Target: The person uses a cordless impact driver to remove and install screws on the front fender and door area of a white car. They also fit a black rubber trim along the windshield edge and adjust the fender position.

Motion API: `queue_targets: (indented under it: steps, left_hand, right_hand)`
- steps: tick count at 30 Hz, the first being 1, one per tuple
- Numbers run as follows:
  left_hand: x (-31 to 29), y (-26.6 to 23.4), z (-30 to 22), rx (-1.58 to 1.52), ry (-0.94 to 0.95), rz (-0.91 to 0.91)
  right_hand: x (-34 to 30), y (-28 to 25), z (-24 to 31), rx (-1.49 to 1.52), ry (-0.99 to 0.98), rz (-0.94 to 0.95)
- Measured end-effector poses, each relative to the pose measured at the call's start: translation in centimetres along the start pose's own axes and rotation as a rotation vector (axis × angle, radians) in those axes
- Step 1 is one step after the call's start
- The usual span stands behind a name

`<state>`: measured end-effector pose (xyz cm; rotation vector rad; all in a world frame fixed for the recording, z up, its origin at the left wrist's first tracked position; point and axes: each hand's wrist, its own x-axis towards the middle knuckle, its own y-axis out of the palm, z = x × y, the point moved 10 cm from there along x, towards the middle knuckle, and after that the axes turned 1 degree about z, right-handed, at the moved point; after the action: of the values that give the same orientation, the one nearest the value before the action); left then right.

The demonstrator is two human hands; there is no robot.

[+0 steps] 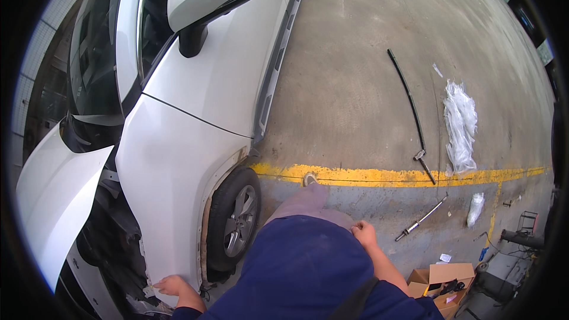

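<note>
A white car stands at my left, with its front fender (157,172) beside me and the front wheel (235,219) under the fender's arch. My left hand (172,285) is at the fender's lower front end, fingers bent around its edge. Beside my right thigh is my right hand (364,234), its fingers curled in; whatever may be in them is hidden. The raised hood (62,195) leaves part of the dark engine bay (112,225) in sight, and the front end there looks stripped of its outer panels.
A long black bar (407,95) with a metal head lies on the concrete, near crumpled clear plastic (459,124). Closer are a slim metal tool (421,219), a small plastic bundle (475,209) and an opened cardboard box (450,275). Grey equipment (507,275) stands at far right.
</note>
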<state>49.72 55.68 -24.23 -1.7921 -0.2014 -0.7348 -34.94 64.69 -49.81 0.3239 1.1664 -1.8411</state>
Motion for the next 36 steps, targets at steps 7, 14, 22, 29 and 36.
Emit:
queue_targets:
  steps: [7, 14, 22, 29, 36]
  left_hand:
    - [-10.7, 0.6, -7.3, -0.137, -0.461, 0.375]
    - [-33.5, 1.1, -12.9, -0.428, -0.050, 0.961]
    - [-73.7, -12.8, -8.6, -0.464, -0.929, 1.462]
    - [-86.1, -20.6, -2.9, -0.558, -1.288, 1.294]
    - [-88.2, -22.5, 2.1, -0.801, -1.359, 1.041]
  right_hand:
    - [12.4, -12.2, 8.3, 0.047, -0.071, -0.128]
    - [27.5, -18.4, 16.0, -0.325, -0.225, 0.162]
    - [33.5, -21.8, 23.5, -0.695, -0.513, 0.422]
    - [35.3, -18.5, 25.7, -0.763, -0.601, 0.540]
    - [26.4, -12.4, 26.5, -1.042, -0.832, 0.692]
